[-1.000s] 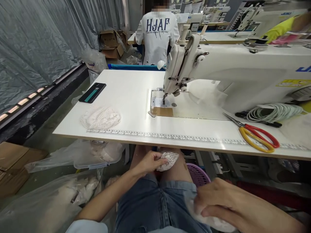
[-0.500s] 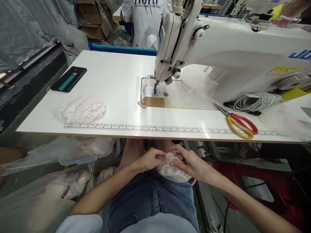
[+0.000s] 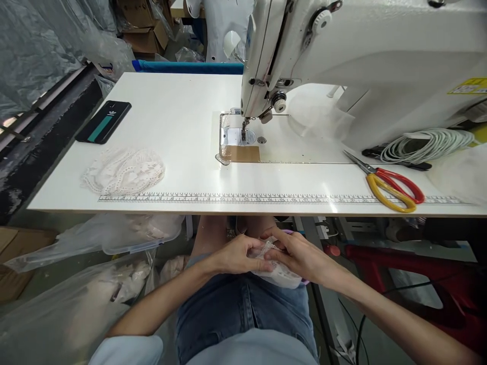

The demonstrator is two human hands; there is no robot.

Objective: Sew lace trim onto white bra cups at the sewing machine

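Observation:
My left hand [image 3: 234,255] and my right hand [image 3: 300,256] meet over my lap, below the table's front edge. Both are closed on a small piece of white lace fabric [image 3: 280,275], pinching its upper edge between the fingertips. The fabric rests on my denim shorts [image 3: 243,309]. Above, a white sewing machine [image 3: 342,56] stands on the white table [image 3: 182,116], its needle [image 3: 244,125] over the metal plate.
A heap of white lace [image 3: 124,171] and a dark phone [image 3: 103,121] lie on the table's left. Red-and-yellow scissors [image 3: 391,185] and a coiled cable [image 3: 429,144] lie at the right. A printed ruler [image 3: 266,198] runs along the front edge. Plastic bags [image 3: 95,284] of fabric sit at lower left.
My right hand came up from my right thigh to join the left hand on the lace piece. My view has tilted down and moved closer to the table.

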